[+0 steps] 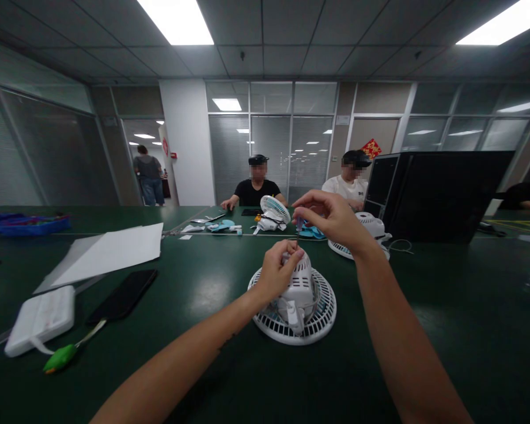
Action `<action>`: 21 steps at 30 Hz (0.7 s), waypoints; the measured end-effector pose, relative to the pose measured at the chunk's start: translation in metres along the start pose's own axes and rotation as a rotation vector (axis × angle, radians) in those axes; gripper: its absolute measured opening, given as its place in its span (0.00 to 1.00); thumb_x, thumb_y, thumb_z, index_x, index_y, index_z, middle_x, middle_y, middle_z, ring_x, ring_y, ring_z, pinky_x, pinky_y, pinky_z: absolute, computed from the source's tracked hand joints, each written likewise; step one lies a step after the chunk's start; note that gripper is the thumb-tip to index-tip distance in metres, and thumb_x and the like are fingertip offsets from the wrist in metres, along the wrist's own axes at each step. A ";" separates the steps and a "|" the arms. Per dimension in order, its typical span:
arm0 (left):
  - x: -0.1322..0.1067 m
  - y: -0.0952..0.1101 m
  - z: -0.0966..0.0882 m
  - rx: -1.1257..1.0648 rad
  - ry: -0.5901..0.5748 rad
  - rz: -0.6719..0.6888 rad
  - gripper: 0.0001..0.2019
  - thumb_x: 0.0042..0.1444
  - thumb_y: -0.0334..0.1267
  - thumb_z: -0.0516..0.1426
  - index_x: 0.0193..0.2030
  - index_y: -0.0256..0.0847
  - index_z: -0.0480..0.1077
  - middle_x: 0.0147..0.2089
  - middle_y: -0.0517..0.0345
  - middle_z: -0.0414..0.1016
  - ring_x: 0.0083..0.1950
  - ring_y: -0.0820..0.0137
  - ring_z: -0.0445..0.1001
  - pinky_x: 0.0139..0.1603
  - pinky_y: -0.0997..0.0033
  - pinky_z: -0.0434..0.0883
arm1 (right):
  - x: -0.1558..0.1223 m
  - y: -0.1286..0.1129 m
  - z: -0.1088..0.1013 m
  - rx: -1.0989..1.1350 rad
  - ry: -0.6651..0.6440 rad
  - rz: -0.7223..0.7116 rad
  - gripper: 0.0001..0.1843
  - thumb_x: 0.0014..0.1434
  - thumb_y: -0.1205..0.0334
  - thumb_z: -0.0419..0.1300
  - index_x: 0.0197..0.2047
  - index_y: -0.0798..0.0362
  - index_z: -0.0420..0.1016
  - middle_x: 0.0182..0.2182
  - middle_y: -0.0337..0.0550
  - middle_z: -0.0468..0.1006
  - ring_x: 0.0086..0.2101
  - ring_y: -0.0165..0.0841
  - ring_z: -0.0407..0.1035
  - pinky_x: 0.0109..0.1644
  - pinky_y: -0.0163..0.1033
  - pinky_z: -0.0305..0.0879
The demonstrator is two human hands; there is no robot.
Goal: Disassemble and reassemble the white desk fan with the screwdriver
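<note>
A white fan [324, 306] lies face down on the green table, its round grille below and its slotted motor housing on top. My left hand [279, 268] is closed over the upper part of the housing, thumb and fingertips beside the tip of a screwdriver. Whether a small part sits between those fingertips is hidden. Above it, my right hand [329, 217] pinches the handle of the screwdriver [298, 225], which stands about upright with its thin shaft pointing down at the housing.
Behind are another white fan [271, 213], blue and white parts [224, 226] and a further fan [371, 227] beside a black computer case [441, 194]. At left lie paper sheets [115, 253], a phone [123, 294] and a white power bank [42, 318]. Two people sit opposite.
</note>
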State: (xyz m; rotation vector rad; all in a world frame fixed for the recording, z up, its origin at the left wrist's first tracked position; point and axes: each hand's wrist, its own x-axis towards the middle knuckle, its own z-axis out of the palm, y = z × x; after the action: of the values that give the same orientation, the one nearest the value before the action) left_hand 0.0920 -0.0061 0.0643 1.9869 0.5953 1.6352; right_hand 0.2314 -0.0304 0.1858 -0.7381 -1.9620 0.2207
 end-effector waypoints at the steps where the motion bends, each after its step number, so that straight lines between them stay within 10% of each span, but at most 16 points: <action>1: 0.000 0.000 0.000 0.012 -0.003 0.004 0.14 0.61 0.42 0.55 0.26 0.42 0.61 0.33 0.58 0.71 0.42 0.66 0.72 0.49 0.65 0.69 | 0.001 0.001 0.001 -0.030 0.024 -0.012 0.09 0.56 0.57 0.63 0.35 0.53 0.75 0.32 0.43 0.78 0.33 0.33 0.73 0.34 0.38 0.71; 21: -0.003 0.001 -0.001 0.065 -0.035 0.031 0.12 0.65 0.42 0.50 0.30 0.43 0.64 0.36 0.56 0.73 0.45 0.64 0.73 0.56 0.60 0.68 | 0.002 0.006 0.005 -0.098 0.029 -0.047 0.10 0.54 0.56 0.65 0.36 0.53 0.73 0.32 0.42 0.76 0.31 0.32 0.72 0.36 0.39 0.72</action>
State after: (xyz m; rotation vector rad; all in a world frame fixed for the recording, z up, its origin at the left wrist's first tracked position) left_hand 0.0906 -0.0087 0.0627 2.0763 0.6150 1.6152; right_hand 0.2290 -0.0238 0.1817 -0.7529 -1.9716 0.0852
